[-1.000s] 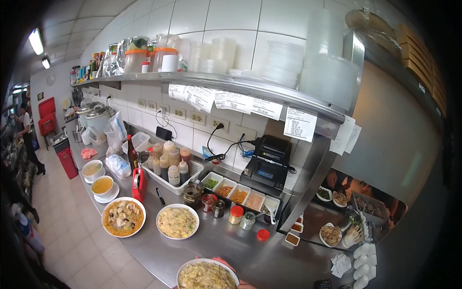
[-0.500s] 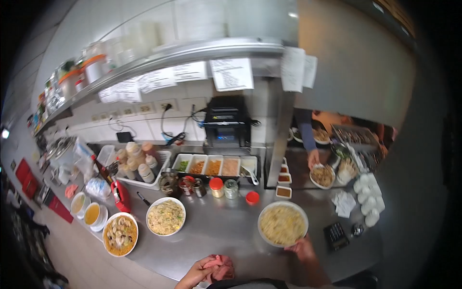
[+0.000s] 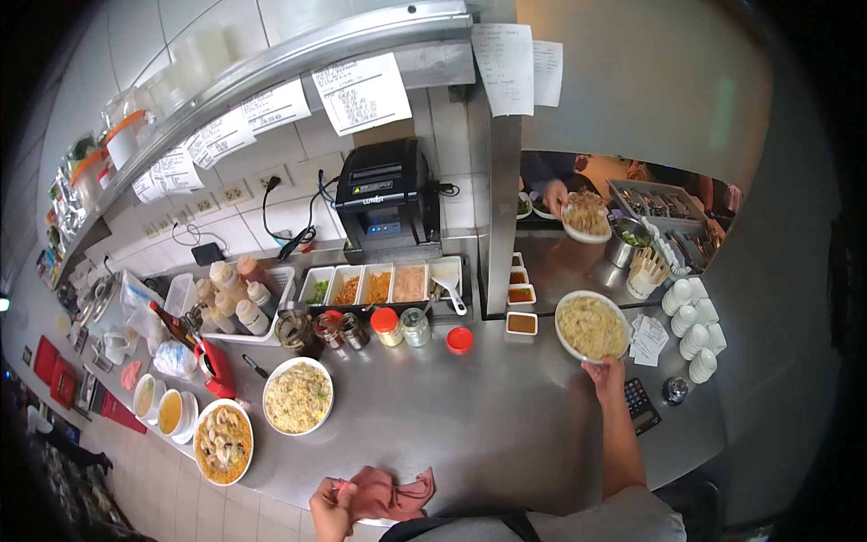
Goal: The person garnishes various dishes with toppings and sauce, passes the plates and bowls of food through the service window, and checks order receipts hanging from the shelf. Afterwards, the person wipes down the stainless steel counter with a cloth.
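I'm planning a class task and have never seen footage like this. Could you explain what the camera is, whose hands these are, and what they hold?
There is no machine arm: each grip is a person's bare hand. The view comes from a camera worn on that person's head, looking forward and down.

The left hand holds a pink cloth by the counter's near edge. The right hand holds a white bowl of rice; whether it touches the counter is hard to tell.

On the metal counter lie a second rice bowl, a red lid and a calculator. Through the opening, a co-worker's hand shows; it belongs to someone else.
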A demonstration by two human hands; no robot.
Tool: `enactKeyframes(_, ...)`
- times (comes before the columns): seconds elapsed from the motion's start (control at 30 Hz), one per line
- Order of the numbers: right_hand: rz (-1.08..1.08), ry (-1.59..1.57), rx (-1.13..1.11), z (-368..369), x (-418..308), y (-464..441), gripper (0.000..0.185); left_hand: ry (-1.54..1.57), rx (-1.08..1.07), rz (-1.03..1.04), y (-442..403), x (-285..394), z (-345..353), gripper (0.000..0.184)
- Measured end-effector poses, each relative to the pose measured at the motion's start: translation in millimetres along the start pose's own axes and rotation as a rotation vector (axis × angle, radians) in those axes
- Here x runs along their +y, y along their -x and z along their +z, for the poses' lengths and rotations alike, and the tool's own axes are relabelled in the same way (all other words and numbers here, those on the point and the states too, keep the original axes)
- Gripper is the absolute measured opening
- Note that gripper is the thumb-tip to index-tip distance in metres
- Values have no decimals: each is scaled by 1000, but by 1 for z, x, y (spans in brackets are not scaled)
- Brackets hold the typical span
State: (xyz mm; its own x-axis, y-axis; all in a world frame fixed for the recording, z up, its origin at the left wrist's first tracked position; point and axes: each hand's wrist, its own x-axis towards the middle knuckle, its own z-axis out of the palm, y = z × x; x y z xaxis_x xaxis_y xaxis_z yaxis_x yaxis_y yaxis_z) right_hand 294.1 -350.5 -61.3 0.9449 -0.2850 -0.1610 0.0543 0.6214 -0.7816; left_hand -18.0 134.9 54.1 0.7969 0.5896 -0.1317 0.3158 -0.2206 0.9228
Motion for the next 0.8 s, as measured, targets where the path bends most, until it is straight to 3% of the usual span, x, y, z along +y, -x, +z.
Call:
enactKeyframes(0.1, -10, -3, 26, 6, 0, -34, 55, 638, -40, -252, 4, 13, -15, 16)
enactKeyframes(0.17, 50, -3, 11, -3, 16, -83, 52, 850, -17, -234, 18, 49, -36, 22)
enactKeyframes(0.23, 47, 21, -35, -6, 21, -118, 48, 1000, -13, -66, 35, 66, -66, 25)
enactKeyframes(0.3, 93, -18, -82, -17, 30, -155, 48, 915, 165, 45, 60, 125, -85, 31)
enactKeyframes(0.33, -44, 54, -147, -34, 47, -184, 50, 853, 240, 112, 70, 142, -98, 31)
enactKeyframes(0.43, -286, 177, 286, 22, 49, -153, 33, 643, 445, 273, 95, 152, -131, 31)
enactKeyframes(0.53, -501, 262, -34, 89, 80, -64, 15, 421, 614, 249, 102, 121, -158, 31)
enactKeyframes(0.63, -287, 422, -439, 178, 168, 67, 22, 167, 649, 98, 99, 63, -171, 31)
enactKeyframes(0.67, 29, 334, -680, 215, 188, 118, 21, 84, 634, 47, 97, 40, -170, 30)
enactKeyframes(0.7, 281, 446, -896, 239, 211, 146, 23, 4, 604, 0, 96, 16, -167, 30)
enactKeyframes(0.73, 376, 543, -1128, 257, 240, 162, 43, -72, 563, -40, 95, -7, -162, 30)
enactKeyframes(0.8, 595, 624, -1097, 306, 276, 200, 39, -203, 464, -94, 97, -48, -150, 30)
